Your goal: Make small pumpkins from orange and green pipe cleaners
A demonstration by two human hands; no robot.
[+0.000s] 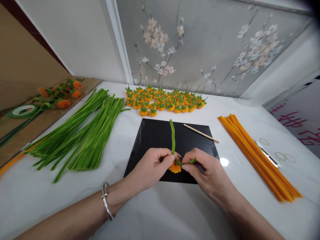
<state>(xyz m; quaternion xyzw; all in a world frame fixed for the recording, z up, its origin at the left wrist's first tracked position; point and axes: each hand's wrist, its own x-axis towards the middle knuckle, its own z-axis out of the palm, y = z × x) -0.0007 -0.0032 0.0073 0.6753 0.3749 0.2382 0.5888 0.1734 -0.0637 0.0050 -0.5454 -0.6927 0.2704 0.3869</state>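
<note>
Over a black board, my left hand pinches a small orange pipe-cleaner pumpkin at its green top. One green pipe-cleaner end stands up from between the left fingers. My right hand is closed in a pinch on another part of the green pipe cleaner, just right of the pumpkin. Fingers partly cover the place where green meets orange. A thin wooden stick lies across the board's upper right.
Green pipe cleaners lie heaped at left, orange ones at right beside tweezers and rubber bands. Several finished pumpkins stand at the back. Cardboard at far left holds green tape and orange flowers.
</note>
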